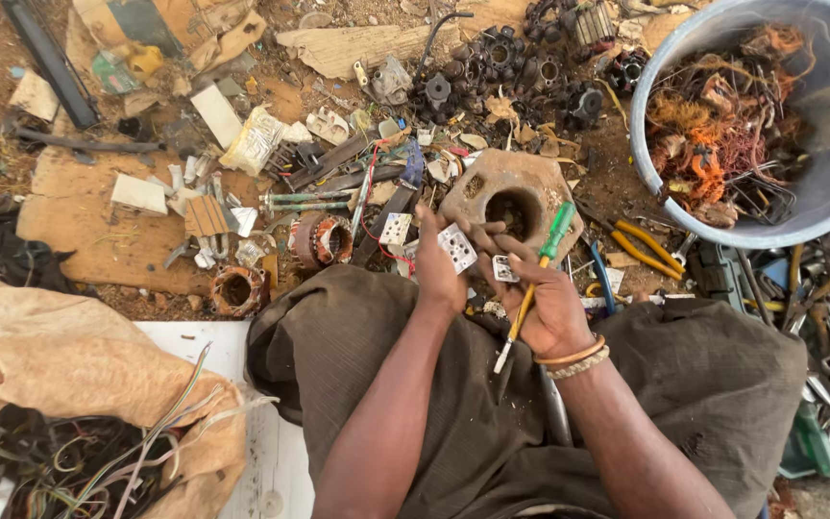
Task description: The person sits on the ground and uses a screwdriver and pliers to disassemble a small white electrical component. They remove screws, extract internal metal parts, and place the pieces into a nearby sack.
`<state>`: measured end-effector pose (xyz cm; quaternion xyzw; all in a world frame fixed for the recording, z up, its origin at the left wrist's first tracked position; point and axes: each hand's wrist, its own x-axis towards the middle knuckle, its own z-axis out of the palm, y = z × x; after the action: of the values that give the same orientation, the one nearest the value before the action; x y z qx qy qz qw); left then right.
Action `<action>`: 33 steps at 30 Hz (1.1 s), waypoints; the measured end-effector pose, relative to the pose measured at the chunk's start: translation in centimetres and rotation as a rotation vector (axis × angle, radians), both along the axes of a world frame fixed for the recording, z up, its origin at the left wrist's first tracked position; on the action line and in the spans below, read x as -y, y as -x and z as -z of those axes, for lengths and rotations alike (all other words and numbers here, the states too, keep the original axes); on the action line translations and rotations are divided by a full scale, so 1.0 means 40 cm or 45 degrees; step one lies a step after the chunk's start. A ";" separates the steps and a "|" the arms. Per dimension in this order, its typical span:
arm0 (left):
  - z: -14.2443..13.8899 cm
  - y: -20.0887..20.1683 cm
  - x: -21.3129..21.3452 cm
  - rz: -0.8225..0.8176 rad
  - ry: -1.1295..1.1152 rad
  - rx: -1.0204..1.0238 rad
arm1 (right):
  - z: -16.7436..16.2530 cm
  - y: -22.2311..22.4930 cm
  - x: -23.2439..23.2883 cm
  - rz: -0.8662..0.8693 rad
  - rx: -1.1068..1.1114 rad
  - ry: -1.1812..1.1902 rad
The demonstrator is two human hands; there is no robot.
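My left hand [437, 272] grips a small white plastic block with holes [457, 247], held just in front of my knees. My right hand [549, 306] holds a screwdriver with a green handle [557, 231] and yellow shaft, plus a small white piece [504, 268] pinched by the fingers. Both hands meet above my lap, close together. Directly beyond them lies a rusty hexagonal metal block with a round hole [511, 197].
A grey bucket [665, 207] of tangled copper wire stands at the upper right. Yellow-handled pliers [647, 246] and several tools lie to the right. Wound motor coils [320, 238] and scrap parts cover the ground ahead. A sack of wires [79, 384] sits at lower left.
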<state>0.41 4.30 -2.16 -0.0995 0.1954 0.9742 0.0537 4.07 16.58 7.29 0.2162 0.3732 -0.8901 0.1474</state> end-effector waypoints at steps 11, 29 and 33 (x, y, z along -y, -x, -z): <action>-0.064 -0.058 0.039 0.157 0.191 0.132 | -0.139 -0.092 -0.059 -0.055 0.013 0.160; -0.377 -0.349 -0.076 -0.177 1.829 -0.606 | -0.212 -0.199 -0.202 -0.120 -0.105 0.145; -0.401 -0.341 -0.089 -0.139 1.731 -0.584 | -0.219 -0.207 -0.221 -0.133 -0.113 0.201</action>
<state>14.06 7.88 13.88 0.0866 0.7599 0.6346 -0.1113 12.35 25.42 16.06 0.1445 0.3188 -0.9166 0.1934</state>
